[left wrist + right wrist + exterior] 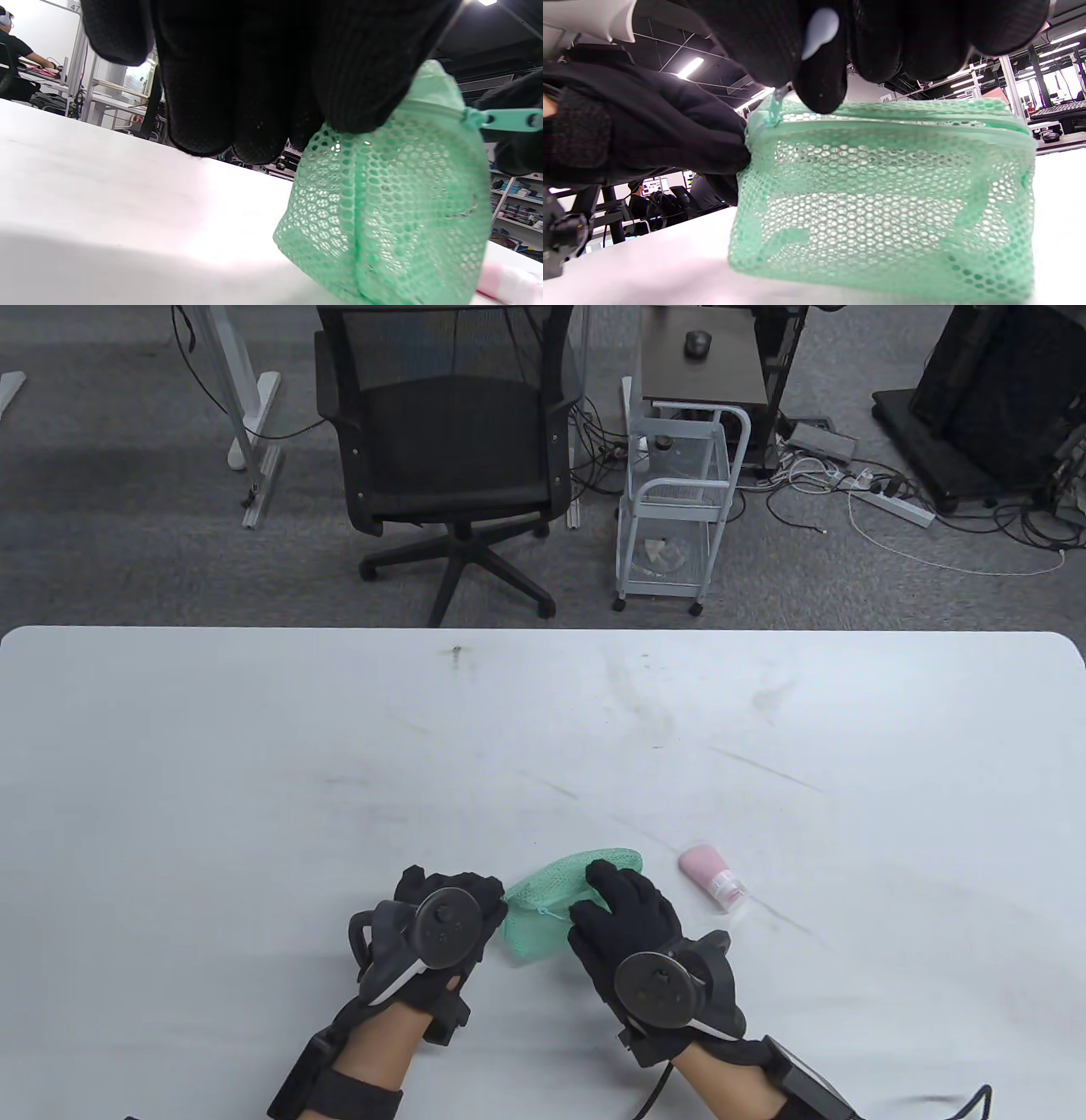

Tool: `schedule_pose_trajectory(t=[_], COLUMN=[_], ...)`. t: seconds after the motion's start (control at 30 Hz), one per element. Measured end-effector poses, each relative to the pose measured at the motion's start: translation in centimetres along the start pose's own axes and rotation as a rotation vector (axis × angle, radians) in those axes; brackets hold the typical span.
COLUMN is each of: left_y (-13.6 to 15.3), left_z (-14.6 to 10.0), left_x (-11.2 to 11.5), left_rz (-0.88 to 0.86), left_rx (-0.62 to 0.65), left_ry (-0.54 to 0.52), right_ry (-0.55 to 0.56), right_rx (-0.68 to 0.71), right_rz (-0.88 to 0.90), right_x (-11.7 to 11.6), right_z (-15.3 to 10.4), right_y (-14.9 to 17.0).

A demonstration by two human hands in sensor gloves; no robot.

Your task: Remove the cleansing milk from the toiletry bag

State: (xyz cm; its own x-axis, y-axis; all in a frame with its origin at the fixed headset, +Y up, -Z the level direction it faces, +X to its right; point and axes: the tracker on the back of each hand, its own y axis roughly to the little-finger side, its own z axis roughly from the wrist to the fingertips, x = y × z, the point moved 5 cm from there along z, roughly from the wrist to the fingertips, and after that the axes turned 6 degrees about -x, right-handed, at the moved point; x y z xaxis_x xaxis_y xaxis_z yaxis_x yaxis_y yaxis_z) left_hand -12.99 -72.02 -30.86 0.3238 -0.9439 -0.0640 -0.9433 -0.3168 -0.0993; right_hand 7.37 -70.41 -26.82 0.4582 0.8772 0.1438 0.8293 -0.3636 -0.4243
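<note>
The green mesh toiletry bag (536, 929) stands on the white table (254, 780) near the front edge, between my hands. My left hand (492, 903) grips the bag's left end (394, 220). My right hand (591, 895) rests over the top of the bag and pinches its green zipper pull (774, 108), which is drawn out taut (505, 120). The zipper looks closed along the top (903, 123). A pink tube of cleansing milk (713, 878) lies on the table just right of the bag, outside it, and shows as a pink blur in the left wrist view (509, 286).
Beyond the table's far edge stand a black office chair (450, 458) and a white wire cart (679, 500), with cables on the floor.
</note>
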Motion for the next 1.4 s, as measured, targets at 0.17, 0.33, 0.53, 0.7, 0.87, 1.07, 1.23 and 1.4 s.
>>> schedule_pose_trajectory(t=[0.17,0.33,0.53,0.7,0.87,1.07,1.23,1.4], left_y=[0.8,1.5,1.6,1.3,0.1,-1.2,-2.1,-3.3], left_z=[0.3,0.6,0.5,0.3,-0.3,-0.5,-0.8,-1.0], left_x=[0.1,0.5,0.8,0.6,0.6,1.4,1.6,2.2], left_rz=[0.024,0.050,0.056,0.039,0.013,-0.011,-0.013,0.070], left_rx=[-0.034,-0.064,-0.068,-0.056,0.001,0.078,0.119,0.144], left_ry=[0.001,0.037,0.051,0.047,0.051,0.104,0.112,0.076], right_ry=[-0.004,-0.016,-0.023,-0.036,-0.050,-0.058,-0.058,-0.060], right_rx=[-0.003,0.000,-0.004,-0.009,-0.009,-0.002,-0.002,0.006], right_rz=[-0.001,-0.010,-0.013,-0.011,-0.004,-0.007,-0.003,0.003], right_x=[-0.1,-0.5,-0.7,-1.1,-1.4,-1.8,-1.8,-1.9], right_z=[0.0,0.1,0.0,0.1,0.1,0.0,0.1,0.1], right_y=[0.0,0.0,0.1,0.1,0.0,-0.3,-0.3,-0.5])
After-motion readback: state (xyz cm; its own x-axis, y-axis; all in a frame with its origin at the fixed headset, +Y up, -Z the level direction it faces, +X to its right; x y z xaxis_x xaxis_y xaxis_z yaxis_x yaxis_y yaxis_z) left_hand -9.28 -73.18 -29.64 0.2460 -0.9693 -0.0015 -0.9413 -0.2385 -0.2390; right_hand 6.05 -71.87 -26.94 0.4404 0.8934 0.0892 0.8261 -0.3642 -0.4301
